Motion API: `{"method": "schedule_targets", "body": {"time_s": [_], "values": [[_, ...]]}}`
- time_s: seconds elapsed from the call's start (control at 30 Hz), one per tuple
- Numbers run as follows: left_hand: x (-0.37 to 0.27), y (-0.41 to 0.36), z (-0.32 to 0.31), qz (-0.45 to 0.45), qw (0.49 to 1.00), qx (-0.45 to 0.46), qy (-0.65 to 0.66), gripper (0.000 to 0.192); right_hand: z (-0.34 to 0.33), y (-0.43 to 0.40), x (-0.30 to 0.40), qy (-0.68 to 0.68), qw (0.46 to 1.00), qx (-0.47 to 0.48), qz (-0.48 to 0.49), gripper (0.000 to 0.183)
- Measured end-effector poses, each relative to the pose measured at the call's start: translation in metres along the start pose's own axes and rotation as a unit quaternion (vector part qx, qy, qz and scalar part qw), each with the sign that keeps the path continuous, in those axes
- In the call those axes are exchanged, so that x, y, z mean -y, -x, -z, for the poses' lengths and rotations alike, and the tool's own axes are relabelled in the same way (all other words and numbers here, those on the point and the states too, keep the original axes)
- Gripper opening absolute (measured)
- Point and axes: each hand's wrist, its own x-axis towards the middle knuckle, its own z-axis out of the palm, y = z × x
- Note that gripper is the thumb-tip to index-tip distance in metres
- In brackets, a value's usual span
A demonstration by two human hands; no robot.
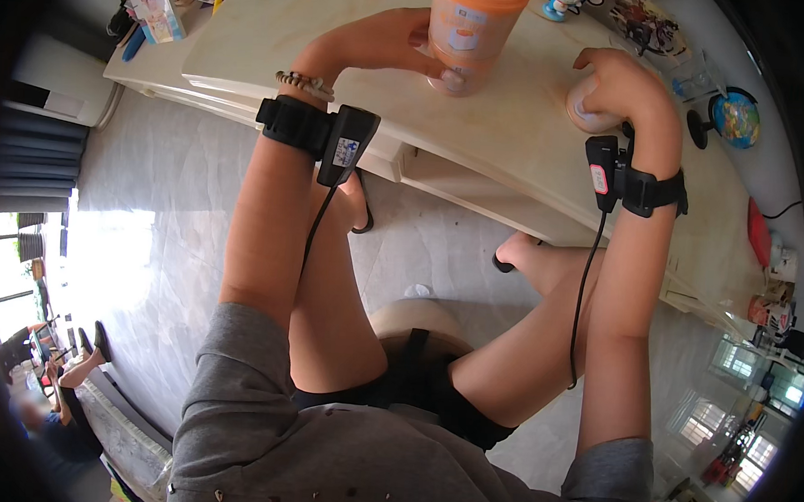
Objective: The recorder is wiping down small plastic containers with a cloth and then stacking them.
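Note:
An orange tub (476,30) with an orange lid stands upright on the pale table (517,141), with a second orange band below that looks like another tub or its lower part. My left hand (379,42) grips it low on its side, thumb near the base and fingers partly hidden behind. Farther right, my right hand (622,85) curls over a shorter pale container (580,107) resting on the tabletop. Much of that container is covered by the hand. On each wrist sits a black strapped device with a cable.
Behind the tub is a blue-and-white figurine (565,0). A small globe (736,117) and a clear stand (697,75) are right of my right hand. A photo stand (156,6) is at the far left. An open drawer (487,187) lies beneath the table edge. Another person (66,411) sits lower left.

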Motion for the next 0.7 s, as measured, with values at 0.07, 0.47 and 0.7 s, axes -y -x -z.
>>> {"method": "schedule_targets", "body": {"time_s": [0.07, 0.47, 0.7], "values": [[0.002, -0.004, -0.001, -0.006, 1.0, -0.006, -0.013, 0.06, 0.001, -0.001, -0.001, -0.01, 1.0, 0.014, 0.001, 0.052], [0.005, -0.011, -0.003, -0.07, 0.994, -0.043, 0.072, 0.074, 0.014, 0.014, 0.034, -0.029, 0.998, -0.023, 0.041, 0.061], [0.019, -0.015, 0.017, -0.093, 0.944, -0.122, 0.292, 0.07, 0.021, 0.002, 0.018, -0.095, 0.99, -0.022, 0.106, 0.058]]}}
